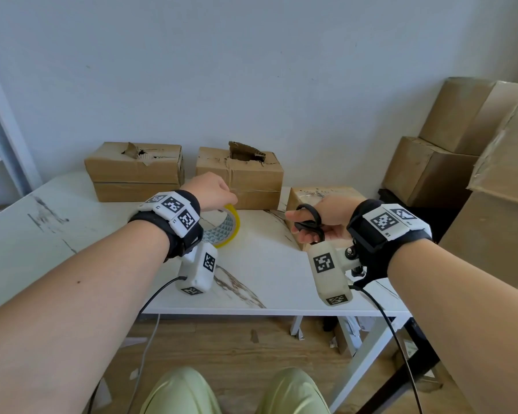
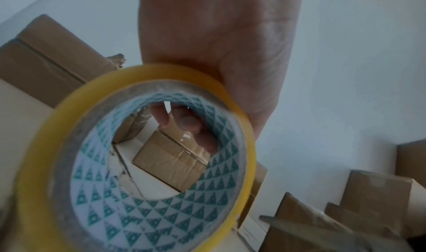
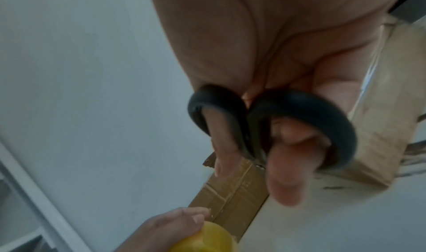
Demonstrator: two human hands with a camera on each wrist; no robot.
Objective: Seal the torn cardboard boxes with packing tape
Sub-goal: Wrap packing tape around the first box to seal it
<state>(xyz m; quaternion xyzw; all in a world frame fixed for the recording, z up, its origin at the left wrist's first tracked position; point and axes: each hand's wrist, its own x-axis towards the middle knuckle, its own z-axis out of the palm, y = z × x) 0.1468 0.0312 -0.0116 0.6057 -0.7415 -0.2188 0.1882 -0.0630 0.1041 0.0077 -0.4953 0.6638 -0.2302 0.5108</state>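
- Yellow tape roll (image 1: 226,227) held in left hand (image 1: 211,189), fingers curled over its top edge and through the core; roll is up off the white surface (image 1: 72,222), standing on edge.
- Right hand (image 1: 326,216) holds black scissors (image 1: 310,222), thumb in one loop and fingers in the other; loops close together, blades barely visible.
- Two torn boxes sit at the back against the wall: left box (image 1: 133,170) and middle box (image 1: 240,176), both with ragged holes in the top. Third, smaller box (image 1: 326,194) lies just behind the right hand; its top looks glossy, maybe already taped, cannot tell for sure.
- Step in hand, judged: find the free tape end and bring the roll to a torn box.
- To do it well: pull a strip longer than the tear, lay it flat over the hole, press from the middle outward, then cut with the scissors.
- Risk: tape folding onto itself; blades near the left fingers.
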